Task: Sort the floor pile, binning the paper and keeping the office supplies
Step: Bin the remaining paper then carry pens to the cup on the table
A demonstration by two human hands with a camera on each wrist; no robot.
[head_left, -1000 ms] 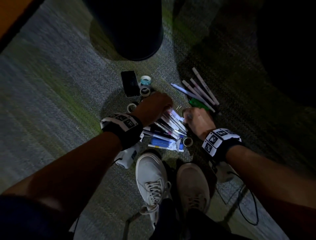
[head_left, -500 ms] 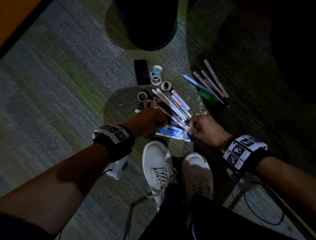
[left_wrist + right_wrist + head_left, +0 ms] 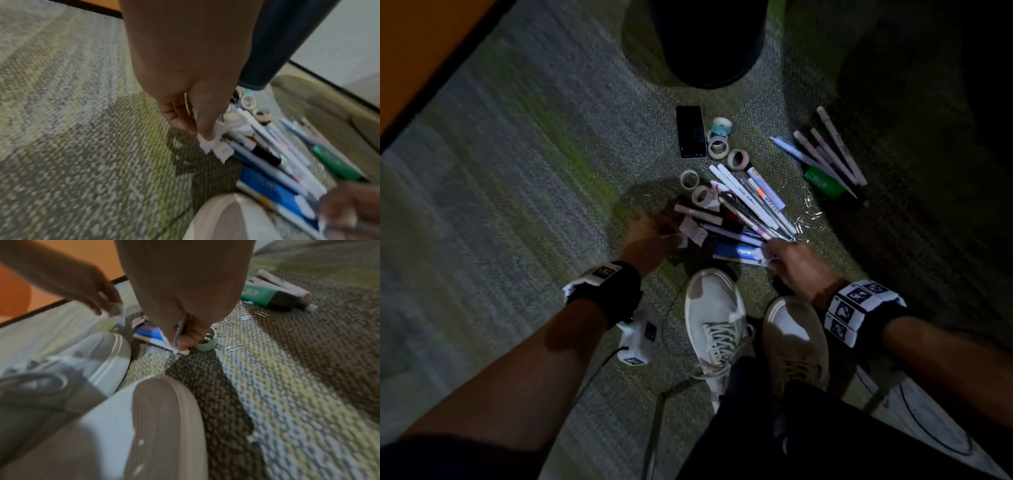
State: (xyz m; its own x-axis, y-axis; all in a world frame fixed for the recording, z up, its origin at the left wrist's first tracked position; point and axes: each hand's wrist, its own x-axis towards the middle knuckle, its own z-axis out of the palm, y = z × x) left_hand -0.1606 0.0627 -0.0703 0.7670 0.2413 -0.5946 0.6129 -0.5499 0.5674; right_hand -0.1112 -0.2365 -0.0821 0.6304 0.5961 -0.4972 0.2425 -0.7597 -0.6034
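A pile of pens and markers [image 3: 750,202] lies on the carpet in front of my shoes, with tape rolls [image 3: 719,145] behind it. My left hand [image 3: 654,236] [image 3: 197,129] pinches small white paper scraps [image 3: 213,144] at the pile's left edge. My right hand [image 3: 787,260] [image 3: 183,340] curls around a white paper scrap [image 3: 180,352] at the pile's near right, above a blue and white packet [image 3: 739,251] [image 3: 150,334]. A small round tape roll [image 3: 207,344] sits just behind the right fingers.
A dark round bin [image 3: 709,41] stands beyond the pile. A black phone [image 3: 690,132] lies by the tape rolls. More markers and a green highlighter [image 3: 823,181] lie at the right, with scattered paper clips [image 3: 806,216]. My two white shoes [image 3: 715,315] are near.
Both hands have drawn back from the middle of the pile toward my shoes. The left hand now pinches paper scraps at the left edge, the right one a scrap at the near right.
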